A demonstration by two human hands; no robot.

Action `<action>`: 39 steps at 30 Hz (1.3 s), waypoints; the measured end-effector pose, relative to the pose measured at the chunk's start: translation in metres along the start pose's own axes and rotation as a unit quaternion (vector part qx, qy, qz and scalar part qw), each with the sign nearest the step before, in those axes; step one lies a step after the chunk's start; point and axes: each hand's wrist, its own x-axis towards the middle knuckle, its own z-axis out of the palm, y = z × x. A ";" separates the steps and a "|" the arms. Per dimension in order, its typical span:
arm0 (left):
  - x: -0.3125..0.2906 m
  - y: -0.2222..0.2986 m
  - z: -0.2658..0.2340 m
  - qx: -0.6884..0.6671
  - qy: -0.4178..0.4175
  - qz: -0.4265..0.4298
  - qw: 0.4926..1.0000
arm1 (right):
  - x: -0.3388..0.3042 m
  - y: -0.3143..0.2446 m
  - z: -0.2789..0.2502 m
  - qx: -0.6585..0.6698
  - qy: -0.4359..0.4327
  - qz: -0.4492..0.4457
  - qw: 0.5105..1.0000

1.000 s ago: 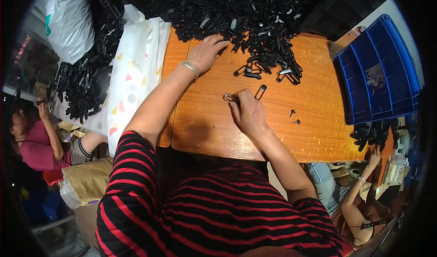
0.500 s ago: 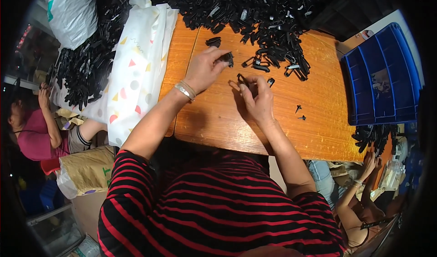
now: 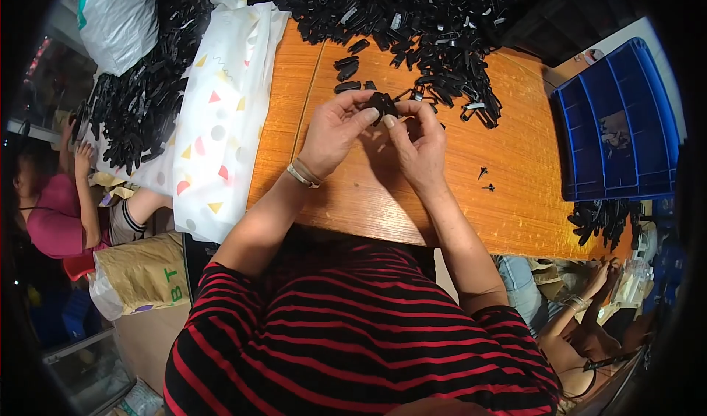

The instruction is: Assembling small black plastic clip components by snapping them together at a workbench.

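My left hand (image 3: 331, 136) and my right hand (image 3: 423, 149) meet above the wooden table (image 3: 353, 195). Both sets of fingertips are closed on a small black plastic part (image 3: 382, 105). Whether it is one part or two joined pieces is hidden by the fingers. Just beyond my left hand lie several loose black plastic pieces (image 3: 346, 68). Past my right hand, a few open-framed black pieces (image 3: 418, 94) are partly covered by my fingers. Two small dark pin-like pieces (image 3: 483, 172) rest on the table to the right.
A large heap of black plastic parts (image 3: 383, 11) covers the far side. White patterned sheeting (image 3: 221, 121) lies along the left, with another heap (image 3: 140, 114) beyond it. A blue crate (image 3: 618, 121) stands at right. Other people's hands (image 3: 83, 157) work at both sides.
My hands, apart before with a black piece in each, have come together. More loose pieces now show beyond my left hand.
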 end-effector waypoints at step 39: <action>-0.021 -0.031 -0.002 0.003 -0.011 -0.079 0.997 | -0.033 0.006 -0.004 -0.184 -0.133 0.096 0.969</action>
